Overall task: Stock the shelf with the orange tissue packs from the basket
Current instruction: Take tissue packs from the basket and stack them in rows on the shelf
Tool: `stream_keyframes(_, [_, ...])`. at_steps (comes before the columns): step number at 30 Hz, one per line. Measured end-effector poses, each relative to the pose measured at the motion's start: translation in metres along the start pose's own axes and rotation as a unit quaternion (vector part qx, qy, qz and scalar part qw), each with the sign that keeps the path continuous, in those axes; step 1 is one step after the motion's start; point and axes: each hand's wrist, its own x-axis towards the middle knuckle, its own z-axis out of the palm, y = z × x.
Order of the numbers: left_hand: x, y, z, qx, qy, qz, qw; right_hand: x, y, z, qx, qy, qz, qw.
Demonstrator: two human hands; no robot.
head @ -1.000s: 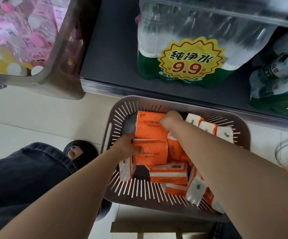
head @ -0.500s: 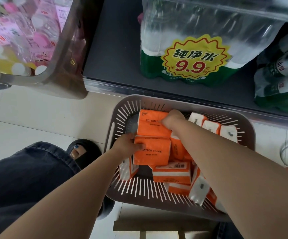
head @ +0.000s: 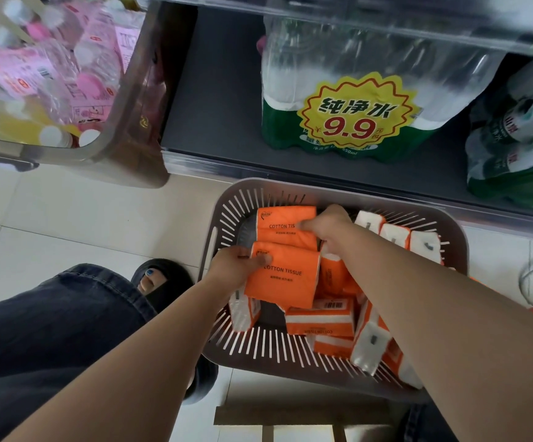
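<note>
A grey slotted basket (head: pixel 227 212) stands on the floor below the dark bottom shelf (head: pixel 220 100). Several orange tissue packs lie jumbled in it. My left hand (head: pixel 236 266) grips the left edge of one orange pack (head: pixel 286 279), which is lifted and tilted above the others. My right hand (head: pixel 329 223) pinches the right end of a second orange pack (head: pixel 281 224) at the far side of the basket. More packs (head: pixel 321 322) lie beneath, some standing on end at the right (head: pixel 396 237).
Shrink-wrapped water bottle packs (head: pixel 348 100) with a yellow 9.9 price tag fill the shelf's middle and right. A clear bin of pink-labelled bottles (head: pixel 51 74) juts out at upper left. My knee and sandalled foot (head: pixel 160 282) are left of the basket.
Both hands have raised their orange packs a little; the left-hand pack now sits higher and tilts over the pile. The view has shifted slightly.
</note>
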Motion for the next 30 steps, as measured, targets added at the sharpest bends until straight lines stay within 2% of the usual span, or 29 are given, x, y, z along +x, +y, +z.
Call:
stream_keyframes(10, [-0.026,0.018,-0.003,-0.040,-0.015,0.015,0.999,-0.026,0.009,-0.019,0.127,-0.030,0.020,0.991])
stream_keyframes(15, [-0.046,0.031,-0.012,-0.109,-0.054,0.035,0.992,-0.053,-0.003,-0.042,0.078,-0.015,-0.034,0.996])
stream_keyframes(18, [-0.060,0.040,-0.016,-0.141,-0.066,0.066,0.986,-0.066,-0.009,-0.053,0.081,-0.036,-0.055,0.995])
stream_keyframes(22, [-0.081,0.056,-0.020,-0.197,-0.030,0.118,0.973,-0.087,-0.016,-0.069,0.096,-0.041,-0.073,0.992])
stream_keyframes(30, [-0.128,0.093,-0.027,-0.228,0.038,0.215,0.949,-0.140,-0.023,-0.102,0.143,-0.080,-0.136,0.977])
